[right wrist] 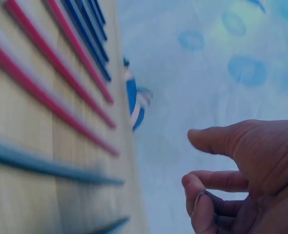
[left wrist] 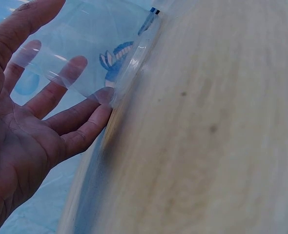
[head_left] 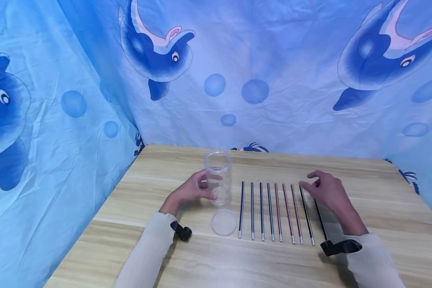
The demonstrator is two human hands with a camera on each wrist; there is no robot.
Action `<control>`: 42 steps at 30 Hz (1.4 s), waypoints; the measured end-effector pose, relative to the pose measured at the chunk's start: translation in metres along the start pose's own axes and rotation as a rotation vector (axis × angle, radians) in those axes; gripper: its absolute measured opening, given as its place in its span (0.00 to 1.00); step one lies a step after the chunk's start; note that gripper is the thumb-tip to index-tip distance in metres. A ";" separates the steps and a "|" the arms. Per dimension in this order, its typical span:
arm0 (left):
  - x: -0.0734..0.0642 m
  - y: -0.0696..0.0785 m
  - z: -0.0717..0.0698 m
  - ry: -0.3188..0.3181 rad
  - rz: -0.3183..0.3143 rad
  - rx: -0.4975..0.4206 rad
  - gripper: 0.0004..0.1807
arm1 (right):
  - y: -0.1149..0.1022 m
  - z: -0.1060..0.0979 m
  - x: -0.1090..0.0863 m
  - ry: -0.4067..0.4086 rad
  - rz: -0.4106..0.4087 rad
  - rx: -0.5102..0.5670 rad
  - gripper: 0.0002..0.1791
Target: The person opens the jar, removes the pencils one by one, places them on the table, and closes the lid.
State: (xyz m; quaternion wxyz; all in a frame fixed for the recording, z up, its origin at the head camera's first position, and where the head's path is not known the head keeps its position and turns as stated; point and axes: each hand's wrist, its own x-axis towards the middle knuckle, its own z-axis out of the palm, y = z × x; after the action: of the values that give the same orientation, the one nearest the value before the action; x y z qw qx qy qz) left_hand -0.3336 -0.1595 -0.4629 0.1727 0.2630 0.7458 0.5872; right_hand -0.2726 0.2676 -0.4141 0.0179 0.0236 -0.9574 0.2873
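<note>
A clear plastic jar (head_left: 219,180) stands upright on the table, its top uncovered. My left hand (head_left: 194,187) holds it from the left, thumb at the near side and fingers round the far side; the left wrist view shows the fingers through the clear wall (left wrist: 85,39). Right of the jar lies a row of pencils, dark blue (head_left: 252,210), red (head_left: 288,212) and black (head_left: 307,214), their erasers toward me. Over the far ends of the black ones hovers my right hand (head_left: 327,190), thumb and forefinger apart, holding nothing. Part of the rightmost pencil (head_left: 321,220) is hidden below it.
A round clear lid (head_left: 223,222) lies flat just in front of the jar. The wood-grain table (head_left: 237,264) ends at a blue curtain (head_left: 291,128) printed with dolphins, which also runs along the left side. Both wrists wear a black camera band (head_left: 342,247).
</note>
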 end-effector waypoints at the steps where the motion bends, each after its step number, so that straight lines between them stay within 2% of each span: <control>1: -0.001 0.000 0.000 0.003 -0.001 0.000 0.47 | -0.008 0.002 -0.001 0.011 -0.015 0.008 0.34; 5: -0.002 0.000 -0.002 0.000 0.009 -0.011 0.48 | -0.037 0.011 -0.008 0.061 -0.100 0.029 0.32; 11: -0.001 0.001 -0.001 -0.002 0.009 -0.013 0.49 | -0.077 0.021 -0.022 0.096 -0.259 0.017 0.23; 18: 0.000 0.004 -0.002 0.000 0.015 0.018 0.48 | -0.112 0.033 -0.036 0.081 -0.346 -0.012 0.20; 22: -0.002 0.002 -0.002 0.000 0.020 0.024 0.47 | -0.131 0.053 -0.044 0.065 -0.396 -0.016 0.20; 27: -0.003 0.000 0.001 -0.005 0.027 0.023 0.47 | -0.147 0.082 -0.051 0.132 -0.561 -0.088 0.19; 30: -0.003 0.000 0.000 -0.007 0.039 0.017 0.46 | -0.152 0.098 -0.052 0.171 -0.642 -0.148 0.23; 33: -0.004 -0.001 0.000 -0.008 0.039 0.017 0.46 | -0.154 0.113 -0.052 0.151 -0.655 -0.185 0.30; 37: -0.005 -0.001 0.001 -0.007 0.014 0.018 0.46 | -0.156 0.126 -0.054 0.073 -0.603 -0.192 0.39; 42: -0.004 -0.001 0.001 -0.011 0.013 0.001 0.47 | -0.155 0.136 -0.055 -0.011 -0.563 -0.227 0.43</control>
State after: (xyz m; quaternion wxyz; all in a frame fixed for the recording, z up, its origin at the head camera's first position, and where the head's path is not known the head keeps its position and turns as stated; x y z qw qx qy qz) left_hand -0.3296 -0.1613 -0.4639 0.1728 0.2713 0.7435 0.5863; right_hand -0.2122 0.0657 -0.4453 0.0942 0.2872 -0.9393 0.1621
